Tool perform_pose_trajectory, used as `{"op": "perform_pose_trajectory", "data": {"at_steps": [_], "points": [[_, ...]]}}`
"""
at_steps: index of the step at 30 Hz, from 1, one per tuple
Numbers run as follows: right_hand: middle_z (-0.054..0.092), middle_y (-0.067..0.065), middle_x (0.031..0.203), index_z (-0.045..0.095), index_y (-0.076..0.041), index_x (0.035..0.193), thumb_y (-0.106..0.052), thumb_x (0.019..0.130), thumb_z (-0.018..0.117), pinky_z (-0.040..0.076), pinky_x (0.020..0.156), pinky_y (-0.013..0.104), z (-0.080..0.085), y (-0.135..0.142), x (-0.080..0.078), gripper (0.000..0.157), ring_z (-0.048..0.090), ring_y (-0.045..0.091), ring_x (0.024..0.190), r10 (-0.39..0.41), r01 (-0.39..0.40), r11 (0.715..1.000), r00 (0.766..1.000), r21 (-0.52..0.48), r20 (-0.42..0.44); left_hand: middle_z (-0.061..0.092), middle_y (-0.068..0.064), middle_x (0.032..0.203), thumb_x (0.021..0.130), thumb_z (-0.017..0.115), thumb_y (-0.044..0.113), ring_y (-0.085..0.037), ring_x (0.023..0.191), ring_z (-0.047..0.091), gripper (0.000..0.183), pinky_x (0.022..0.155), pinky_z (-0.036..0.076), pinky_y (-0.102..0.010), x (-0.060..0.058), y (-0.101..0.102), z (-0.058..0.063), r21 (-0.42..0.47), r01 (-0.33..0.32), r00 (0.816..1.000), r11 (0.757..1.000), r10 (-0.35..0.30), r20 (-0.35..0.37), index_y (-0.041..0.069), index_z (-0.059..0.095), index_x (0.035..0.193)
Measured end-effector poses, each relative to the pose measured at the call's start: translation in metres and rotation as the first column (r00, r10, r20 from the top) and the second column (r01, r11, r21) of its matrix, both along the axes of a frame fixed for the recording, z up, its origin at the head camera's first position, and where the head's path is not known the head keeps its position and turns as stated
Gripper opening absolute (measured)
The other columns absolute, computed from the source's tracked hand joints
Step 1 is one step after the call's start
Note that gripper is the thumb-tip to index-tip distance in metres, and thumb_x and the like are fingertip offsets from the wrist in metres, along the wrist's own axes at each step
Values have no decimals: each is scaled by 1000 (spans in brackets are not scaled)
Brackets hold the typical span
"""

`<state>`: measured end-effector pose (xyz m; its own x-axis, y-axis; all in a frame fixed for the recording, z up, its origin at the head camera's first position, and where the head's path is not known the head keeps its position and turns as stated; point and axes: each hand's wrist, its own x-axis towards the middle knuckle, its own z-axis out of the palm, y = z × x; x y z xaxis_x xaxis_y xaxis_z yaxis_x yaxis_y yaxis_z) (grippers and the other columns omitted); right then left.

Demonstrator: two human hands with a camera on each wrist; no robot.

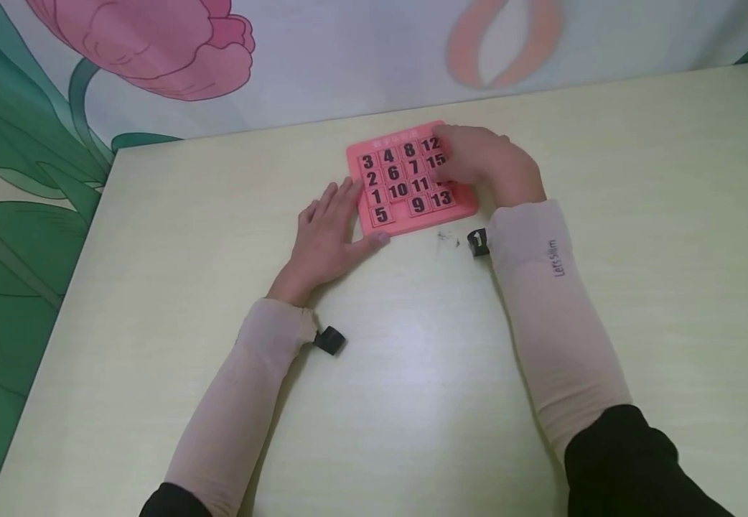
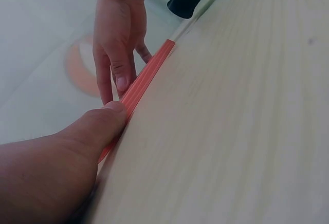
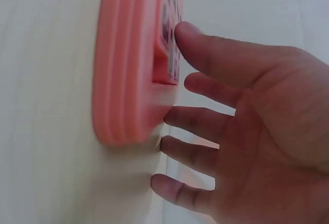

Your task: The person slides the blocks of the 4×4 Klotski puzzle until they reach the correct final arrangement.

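Note:
A pink number slide puzzle [image 1: 395, 172] with black-numbered square tiles lies flat near the table's far edge. Its bottom row has a bare slot [image 1: 400, 211] between tiles 5 and 9. My left hand [image 1: 325, 244] braces the near left corner, thumb against the near edge and straight fingers by the left side. From the right, my right hand [image 1: 487, 161] reaches over the puzzle and covers part of the right column. In the right wrist view, that thumb [image 3: 193, 34] touches the tiles, while the other fingers extend loosely past the frame's end.
The pale wooden table [image 1: 413, 395] meets a wall with printed flowers [image 1: 174, 50] at the back. Black wrist devices [image 1: 331, 340] sit on both sleeves. Small dark marks [image 1: 445, 235] lie on the table just in front of the puzzle.

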<state>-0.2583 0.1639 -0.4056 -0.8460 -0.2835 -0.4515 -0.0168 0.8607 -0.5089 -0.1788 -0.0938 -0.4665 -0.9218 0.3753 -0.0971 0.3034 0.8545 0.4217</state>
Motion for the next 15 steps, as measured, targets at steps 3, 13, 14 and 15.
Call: {"op": "perform_pose_trajectory", "data": {"at_steps": [3, 13, 14, 15], "points": [[47, 11, 142, 26, -15, 161, -24, 103, 57, 7, 115, 68, 0, -1, -1, 66, 38, 34, 134, 2, -2, 1000, 1000, -5, -5, 7, 0, 169, 93, 51, 70, -21, 154, -3, 95, 120, 3, -48, 0, 1, 0, -2, -1, 1000, 1000, 1, 3, 23, 10, 164], [39, 10, 157, 17, -21, 164, -22, 101, 62, -6, 113, 69, 0, -7, 1, 77, 26, 35, 147, -36, 36, 999, 999, 4, -1, 7, 0, 169, 93, 51, 70, -21, 154, -2, 95, 120, 4, -49, 0, -2, 0, -5, -5, 1000, 1000, 5, -6, 23, 10, 164], [40, 10, 157, 17, -21, 164, -23, 101, 62, -6, 113, 69, 0, -7, 1, 78, 26, 35, 147, -38, 38, 999, 999, 3, -2, 8, -1, 169, 93, 51, 70, -21, 154, -1, 95, 120, 4, -49, 0, -2, 1, -5, -5, 1000, 1000, 5, -6, 23, 11, 164], [40, 10, 157, 17, -21, 164, -22, 101, 62, -7, 113, 69, 0, -8, 1, 78, 27, 35, 147, -40, 40, 999, 999, 2, -3, 8, -1, 169, 93, 51, 70, -21, 154, -1, 95, 120, 4, -49, 0, -2, 1, -6, -5, 1000, 1000, 5, -5, 23, 10, 164]]}}
